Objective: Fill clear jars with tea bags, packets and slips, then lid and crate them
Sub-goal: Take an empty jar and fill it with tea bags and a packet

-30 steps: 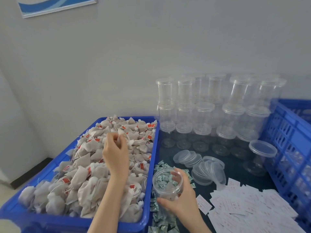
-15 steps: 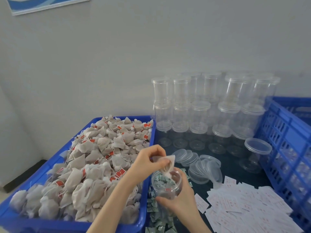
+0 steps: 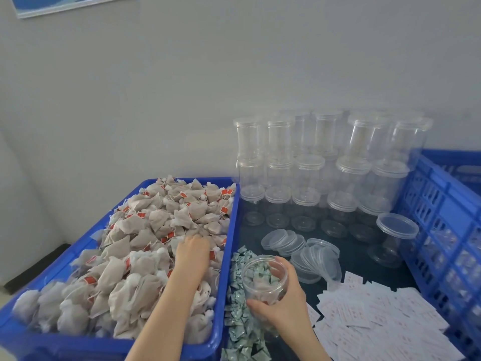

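My right hand [image 3: 282, 306] grips an open clear jar [image 3: 263, 280] tilted toward me, with a tea bag and green packets seen through it. My left hand [image 3: 192, 254] rests palm down on the heap of beige tea bags [image 3: 135, 243] in the blue bin [image 3: 226, 256]; its fingertips are buried among the bags, so whether it holds one is hidden. Green-and-white packets [image 3: 240, 332] lie in a strip between bin and jar. White paper slips [image 3: 377, 316] spread at the lower right. Loose clear lids [image 3: 299, 246] lie behind the jar.
Stacked empty clear jars [image 3: 320, 165] stand along the wall at the back. One lidded jar [image 3: 395, 235] stands apart beside the blue slatted crate [image 3: 442, 217] at the right. The grey wall closes off the far side.
My left hand dropped the tea bag into the jar and went back left onto the heap of bags. My right hand kept holding the jar in about the same place.
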Tool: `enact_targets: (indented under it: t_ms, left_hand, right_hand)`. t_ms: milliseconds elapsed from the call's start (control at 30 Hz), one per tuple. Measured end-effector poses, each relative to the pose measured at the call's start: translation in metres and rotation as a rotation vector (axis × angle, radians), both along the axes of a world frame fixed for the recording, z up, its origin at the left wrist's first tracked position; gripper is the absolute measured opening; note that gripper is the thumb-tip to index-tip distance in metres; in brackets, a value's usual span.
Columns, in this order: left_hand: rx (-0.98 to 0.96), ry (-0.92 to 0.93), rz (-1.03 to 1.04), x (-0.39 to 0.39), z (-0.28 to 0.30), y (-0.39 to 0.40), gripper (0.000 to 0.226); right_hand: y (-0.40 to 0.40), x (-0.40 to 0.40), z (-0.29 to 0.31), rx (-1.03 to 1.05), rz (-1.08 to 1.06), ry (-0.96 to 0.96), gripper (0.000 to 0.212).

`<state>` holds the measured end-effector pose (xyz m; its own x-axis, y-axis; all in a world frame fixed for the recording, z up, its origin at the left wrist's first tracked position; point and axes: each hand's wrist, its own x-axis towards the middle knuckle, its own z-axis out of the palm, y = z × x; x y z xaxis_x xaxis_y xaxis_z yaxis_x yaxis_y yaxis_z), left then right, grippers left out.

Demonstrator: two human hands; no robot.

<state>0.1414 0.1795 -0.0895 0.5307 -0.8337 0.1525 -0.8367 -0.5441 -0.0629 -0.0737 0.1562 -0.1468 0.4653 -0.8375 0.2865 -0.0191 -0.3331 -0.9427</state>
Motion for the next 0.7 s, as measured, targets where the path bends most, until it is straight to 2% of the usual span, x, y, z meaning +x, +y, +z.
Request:
enact_targets:
  t_ms: [33,133,367,467,567,700]
  left_hand:
    - [0.068,-0.04,0.043,0.004,-0.003,0.001,0.032]
    - [0.093,-0.112,0.136,0.014,-0.007,0.005,0.033]
    - [0.094,-0.093,0.177,0.015,-0.003,0.003,0.028]
    - [-0.087,-0.065,0.188,0.013,0.0,0.003,0.021]
    - [-0.381,-0.04,0.153,0.006,0.003,0.003,0.02]
    - [-0.764,0.15,0.028,-0.005,0.011,0.003,0.02]
  right_hand:
    - [0.0,0.0,0.0,0.004,0.007,-0.001,0.087]
    - [0.002,-0.002,0.0,0.022,0.021,-0.005,0.089]
    - [0.005,-0.005,0.003,0.055,0.023,-0.001,0.094]
    - [0.003,-0.005,0.001,0.064,0.029,-0.003,0.096]
    - [0.003,-0.004,-0.001,0.071,0.035,-0.005,0.096]
    - [0.001,-0.001,-0.003,0.086,0.049,-0.022,0.093]
